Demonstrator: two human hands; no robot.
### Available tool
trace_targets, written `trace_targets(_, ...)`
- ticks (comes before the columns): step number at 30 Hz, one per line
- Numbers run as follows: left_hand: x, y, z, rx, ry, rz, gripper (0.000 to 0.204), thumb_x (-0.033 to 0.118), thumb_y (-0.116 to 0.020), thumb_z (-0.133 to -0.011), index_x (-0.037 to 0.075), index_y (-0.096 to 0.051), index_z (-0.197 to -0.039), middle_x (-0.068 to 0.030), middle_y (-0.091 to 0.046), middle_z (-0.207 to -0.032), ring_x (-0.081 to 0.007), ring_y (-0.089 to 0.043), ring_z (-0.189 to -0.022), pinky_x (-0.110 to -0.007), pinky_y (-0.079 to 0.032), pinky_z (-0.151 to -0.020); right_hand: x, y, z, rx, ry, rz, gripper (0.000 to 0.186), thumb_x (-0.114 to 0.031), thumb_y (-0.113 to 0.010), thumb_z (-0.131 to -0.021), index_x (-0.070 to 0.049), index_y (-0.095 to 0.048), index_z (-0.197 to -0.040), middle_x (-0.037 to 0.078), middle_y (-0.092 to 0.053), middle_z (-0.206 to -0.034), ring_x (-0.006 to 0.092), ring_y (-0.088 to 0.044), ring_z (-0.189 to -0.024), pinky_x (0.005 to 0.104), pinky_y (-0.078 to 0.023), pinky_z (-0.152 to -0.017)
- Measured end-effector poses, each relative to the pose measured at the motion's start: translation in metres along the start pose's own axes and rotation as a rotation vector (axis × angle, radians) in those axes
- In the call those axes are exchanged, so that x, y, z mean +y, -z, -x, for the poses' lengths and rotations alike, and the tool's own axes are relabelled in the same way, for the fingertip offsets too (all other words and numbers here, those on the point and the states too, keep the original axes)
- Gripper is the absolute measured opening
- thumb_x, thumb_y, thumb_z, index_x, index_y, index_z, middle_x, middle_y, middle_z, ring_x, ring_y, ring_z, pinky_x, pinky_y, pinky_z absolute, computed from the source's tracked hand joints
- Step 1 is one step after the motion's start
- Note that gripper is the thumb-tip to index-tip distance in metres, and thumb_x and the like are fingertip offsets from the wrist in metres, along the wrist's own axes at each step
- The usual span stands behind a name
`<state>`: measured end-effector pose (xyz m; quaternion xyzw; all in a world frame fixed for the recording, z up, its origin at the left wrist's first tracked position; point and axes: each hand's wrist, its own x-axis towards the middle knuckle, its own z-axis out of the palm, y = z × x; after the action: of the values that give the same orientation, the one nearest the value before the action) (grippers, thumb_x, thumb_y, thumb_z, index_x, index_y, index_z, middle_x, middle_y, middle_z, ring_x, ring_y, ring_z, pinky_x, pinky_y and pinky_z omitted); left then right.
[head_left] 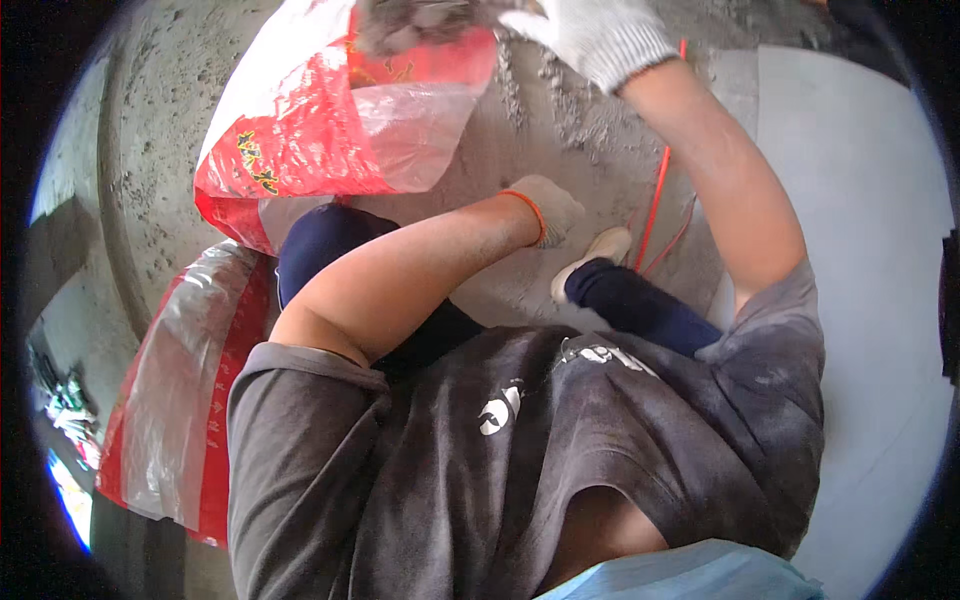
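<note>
My right hand (585, 38), in a white knit glove, reaches to the top edge beside blurred grey material (420, 22) at the mouth of a red-and-white plastic bag (290, 100). Its fingertips are partly cut off; they seem closed on something I cannot make out. My left hand (550, 210), also gloved, with an orange band at the wrist, is low over the dusty concrete floor (530, 150), right of the bag. Its fingers look curled under, and what they may hold is hidden. My light shoe (590, 265) is just below it.
A second red bag (170, 390) with a clear stripe lies at the lower left. A thin red rod or tube (662, 170) runs along the floor. A large pale smooth slab (850, 330) covers the right side. Small blurred items (65, 400) lie at the far left.
</note>
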<state>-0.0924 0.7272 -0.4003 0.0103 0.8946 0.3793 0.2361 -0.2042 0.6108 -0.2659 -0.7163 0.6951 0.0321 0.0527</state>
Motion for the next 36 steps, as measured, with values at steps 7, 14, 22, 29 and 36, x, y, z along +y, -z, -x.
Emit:
trace_targets(7, 0.009, -0.02, 0.0, -0.03, -0.052, 0.024, 0.035, 0.037, -0.058, -0.09, 0.008, -0.059, -0.11, -0.019, -0.066, -0.107, -0.0397, -0.064, -0.101, -0.05, -0.05, -0.086, 0.09, -0.1, 0.094, 0.238, -0.226, -0.378, 0.05, -0.049, -0.055, -0.094, -0.001, -0.069, -0.095, 0.02, -0.069, -0.086, 0.0348, -0.067, -0.082, 0.0423, -0.05, -0.075)
trace_targets(14, -0.004, -0.02, -0.017, -0.107, -0.011, 0.009, 0.037, 0.037, -0.06, -0.089, 0.007, -0.057, -0.11, -0.019, -0.066, -0.104, -0.0393, -0.064, -0.099, -0.05, -0.05, -0.086, 0.06, -0.318, 0.319, -0.134, -1.21, -0.71, 0.07, -0.061, -0.048, -0.088, 0.004, -0.067, -0.109, 0.034, -0.064, -0.106, 0.0463, -0.06, -0.109, 0.0468, -0.045, -0.094)
trace_targets(22, 0.014, -0.008, 0.006, 0.079, 0.018, 0.041, 0.034, 0.028, -0.06, -0.088, 0.006, -0.054, -0.114, -0.0165, -0.063, -0.105, -0.035, -0.061, -0.102, -0.048, -0.048, -0.085, 0.069, -0.394, 0.309, -0.269, -1.2, -0.785, 0.065, -0.057, -0.045, -0.09, -0.001, -0.068, -0.115, 0.029, -0.066, -0.11, 0.0443, -0.06, -0.111, 0.0467, -0.045, -0.096)
trace_targets(29, 0.016, -0.008, 0.034, 0.173, 0.289, 0.192, 0.042, 0.028, -0.06, -0.088, 0.006, -0.052, -0.122, -0.0155, -0.061, -0.113, -0.0352, -0.059, -0.108, -0.046, -0.046, -0.091, 0.184, -0.441, 0.102, -0.103, -1.005, -0.726, 0.066, -0.06, -0.047, -0.089, -0.003, -0.069, -0.113, 0.027, -0.066, -0.113, 0.0426, -0.061, -0.11, 0.0474, -0.048, -0.094)
trace_targets(36, 0.044, -0.015, 0.029, 0.248, 0.489, 0.163, 0.044, 0.029, -0.062, -0.086, 0.007, -0.052, -0.123, -0.015, -0.061, -0.115, -0.0348, -0.059, -0.109, -0.045, -0.047, -0.091, 0.212, -0.432, 0.033, -0.032, -0.909, -0.669, 0.06, -0.06, -0.056, -0.087, -0.004, -0.072, -0.103, 0.025, -0.069, -0.102, 0.0401, -0.066, -0.103, 0.0452, -0.05, -0.087)
